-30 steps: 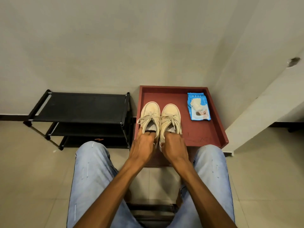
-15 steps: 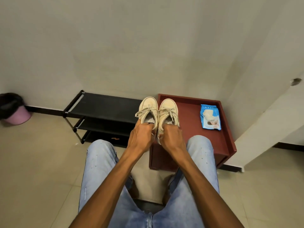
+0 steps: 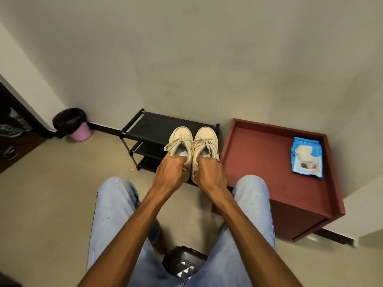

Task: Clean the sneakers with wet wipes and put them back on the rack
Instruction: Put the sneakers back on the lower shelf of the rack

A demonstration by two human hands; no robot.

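Pair of cream sneakers, side by side and touching, toes to the wall. Left sneaker (image 3: 179, 140) is gripped at the heel collar by the left hand (image 3: 171, 172), right sneaker (image 3: 205, 140) by the right hand (image 3: 209, 174). Fingers of both hands curl into the openings.

The pair is now over the right end of the black rack (image 3: 153, 125), at top-shelf level. A second ago it sat on the red cabinet's worktop (image 3: 259, 162); half a second ago it was crossing the gap. The carry looks nearly done: probably only setting down and letting go remain.

Wet wipes pack (image 3: 306, 157) lies at the worktop's far right, well apart. Pink bin (image 3: 79, 132) stands by the wall, far left.

Heels and soles are hidden under the hands, so I cannot tell whether the shoes rest on the shelf or hang just above it. The lower shelves are partly blocked. The pale patch on the pack could be a wipe or a flap; unclear.
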